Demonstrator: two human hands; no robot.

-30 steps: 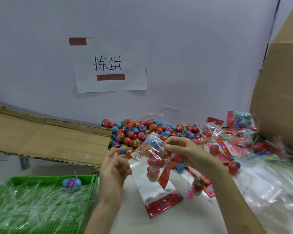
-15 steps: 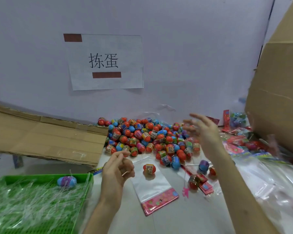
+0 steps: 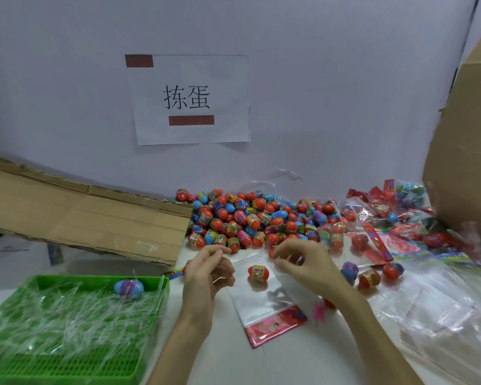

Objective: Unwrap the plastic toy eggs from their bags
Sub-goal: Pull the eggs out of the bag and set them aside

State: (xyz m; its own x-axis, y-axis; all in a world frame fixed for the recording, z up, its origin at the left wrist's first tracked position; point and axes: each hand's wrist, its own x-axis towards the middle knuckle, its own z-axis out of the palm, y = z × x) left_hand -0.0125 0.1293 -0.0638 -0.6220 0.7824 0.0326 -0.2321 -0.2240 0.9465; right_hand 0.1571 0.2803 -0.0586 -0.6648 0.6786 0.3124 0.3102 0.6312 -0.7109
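Note:
A red toy egg point(image 3: 258, 273) with a printed band lies on a flat clear bag point(image 3: 257, 300) that has a pink header strip at its near end. My left hand point(image 3: 207, 273) hovers just left of the bag, thumb and forefinger pinched together as if on a thin clear strip that barely shows. My right hand point(image 3: 303, 263) hangs over the bag's far right corner with loosely curled fingers and holds nothing I can see. Behind both hands is a big pile of loose eggs point(image 3: 250, 218).
A green slotted tray point(image 3: 150, 309) at the near left holds clear plastic shreds and one blue egg point(image 3: 129, 287). Cardboard flap point(image 3: 81, 218) at left, cardboard box point(image 3: 464, 148) at right. Filled and empty bags point(image 3: 400, 237) cover the right side, with a few loose eggs point(image 3: 370, 277) near my right wrist.
The bag was emptied and dropped flat with one egg on it. My right hand swung out over the pile and came back down to the bag's corner. My left hand barely moved.

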